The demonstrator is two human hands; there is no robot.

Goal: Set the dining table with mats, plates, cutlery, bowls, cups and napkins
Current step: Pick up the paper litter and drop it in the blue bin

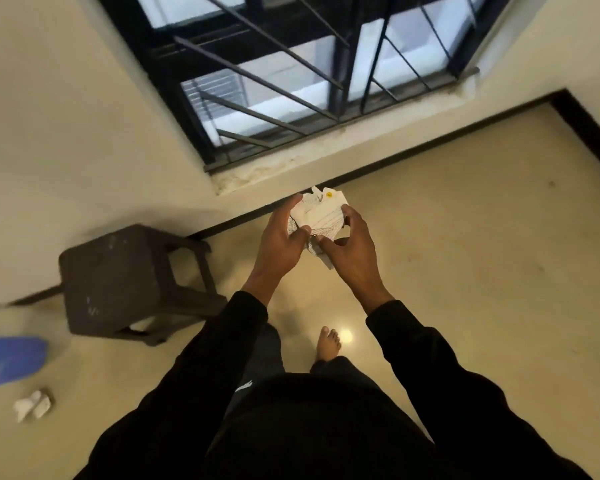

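Standing barefoot on the floor (465,271) below a barred window (291,81), the person holds crumpled white napkins (317,216) up in front of them. Left hand (281,237) and right hand (349,249) both grasp the bundle. A dark stool (125,282) stands nearby at the wall.

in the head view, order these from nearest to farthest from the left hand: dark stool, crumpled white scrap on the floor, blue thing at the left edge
From the left hand:
1. Dark stool, on the floor just to its left.
2. Crumpled white scrap, low on the left floor.
3. Blue thing, at the far left edge, though scrap and blue thing are nearly too close to call.
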